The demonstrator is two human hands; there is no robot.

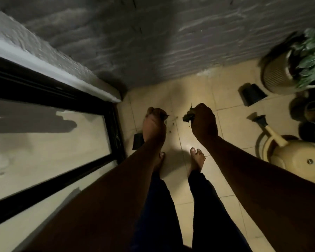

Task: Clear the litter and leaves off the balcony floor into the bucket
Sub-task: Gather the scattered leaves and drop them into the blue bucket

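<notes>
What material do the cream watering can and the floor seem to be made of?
Cream watering can: probably plastic, with a smooth, slightly glossy moulded body. Beige floor: probably glazed ceramic tile, since thin grout lines divide it and it reflects light near the feet.

Your bare feet (pixel 196 160) stand on beige tiled floor (pixel 225 188). Small leaf scraps (pixel 171 124) lie far of feet. Right: watering can (pixel 287 153), black dustpan (pixel 253 94), ribbed plant pot (pixel 278 77). Left: dark flat piece (pixel 137 141) beside door frame.
</notes>
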